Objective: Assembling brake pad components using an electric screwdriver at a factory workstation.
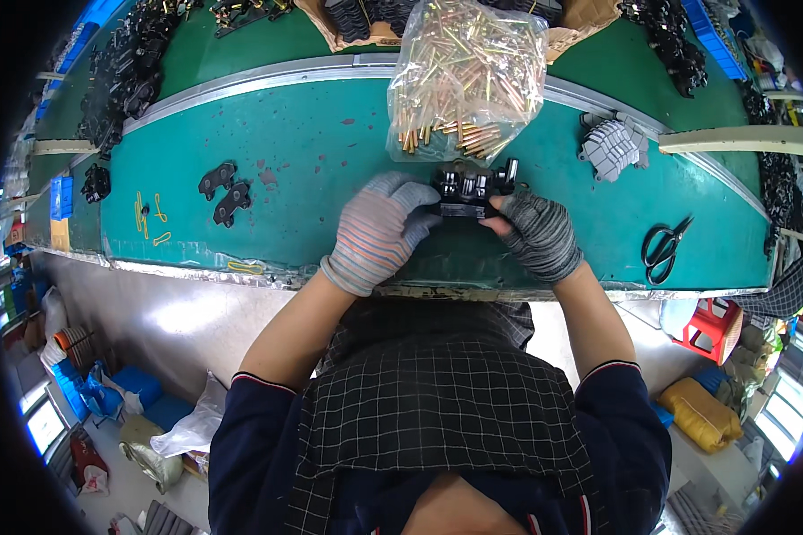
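Observation:
A black part with shiny, rounded sections is between my two hands near the bench's front edge; its exact kind is unclear. My left hand, in a light grey striped glove, closes on its left end, slightly blurred. On the right end, my right hand grips it with bare fingertips showing from a dark grey glove. Just beyond it lies a clear plastic bag full of brass-coloured pins or screws. Two black flat parts with holes rest on the green bench top to the left.
Black-handled scissors and a stack of grey plates lie at the right. Yellow bands are scattered at the left. A cardboard box of black parts stands behind the bag. Below the bench's right end is a red stool.

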`<state>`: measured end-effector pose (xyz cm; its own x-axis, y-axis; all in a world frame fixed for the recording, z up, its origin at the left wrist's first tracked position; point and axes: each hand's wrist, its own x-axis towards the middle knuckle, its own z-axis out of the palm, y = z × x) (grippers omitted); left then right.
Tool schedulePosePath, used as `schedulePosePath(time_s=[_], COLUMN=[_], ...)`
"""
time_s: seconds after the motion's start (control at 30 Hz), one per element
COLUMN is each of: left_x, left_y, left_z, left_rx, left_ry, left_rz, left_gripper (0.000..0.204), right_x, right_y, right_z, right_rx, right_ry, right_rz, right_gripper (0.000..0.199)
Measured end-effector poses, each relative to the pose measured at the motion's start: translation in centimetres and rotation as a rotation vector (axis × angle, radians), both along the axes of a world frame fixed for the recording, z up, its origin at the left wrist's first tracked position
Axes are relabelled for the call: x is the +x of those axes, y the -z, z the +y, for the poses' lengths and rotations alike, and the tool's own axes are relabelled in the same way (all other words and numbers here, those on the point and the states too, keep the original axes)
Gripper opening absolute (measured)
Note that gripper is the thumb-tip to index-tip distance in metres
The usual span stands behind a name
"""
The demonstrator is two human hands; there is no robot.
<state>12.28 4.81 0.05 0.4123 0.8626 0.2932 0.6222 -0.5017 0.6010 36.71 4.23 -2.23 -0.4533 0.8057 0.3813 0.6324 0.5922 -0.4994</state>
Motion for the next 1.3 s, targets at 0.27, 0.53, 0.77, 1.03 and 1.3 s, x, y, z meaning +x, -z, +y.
schedulePosePath(time_s=[0.27, 0.53, 0.77, 1.03, 1.3], left_x=[3.4, -1.7, -3.0, -3.7, -2.8], left_y=[0.3, -1.2, -0.8, 0.0, 0.4], left_z=[2.8, 0.8, -2.8, -1.9, -0.6], left_rx=[0.595, -0.041, -0.676, -1.138, -1.236], left_ry=[0.221, 0.092, -0.295, -0.222, -0.242], left_rz=[0.132, 0.137, -0.835, -1.421, -1.546], left_gripper=[0.028, 0.046, 0.055, 0.072, 0.072], right_x=[-0.2, -2.9, -6.1, -3.9, -7.7], right_y=[-2.6, -2.3, 1.1, -4.6, -2.3], right_z=[2.3, 5.6, 10.2, 9.4, 10.2], right_rx=[-0.366, -0.407, -0.027, -0.403, 0.027], right_ry=[-0.077, 0.062, 0.242, 0.059, -0.039], right_rz=[0.102, -0.046, -0.570, -0.813, -0.821], right_gripper=[0.021, 0.021, 0.027, 0.028, 0.022])
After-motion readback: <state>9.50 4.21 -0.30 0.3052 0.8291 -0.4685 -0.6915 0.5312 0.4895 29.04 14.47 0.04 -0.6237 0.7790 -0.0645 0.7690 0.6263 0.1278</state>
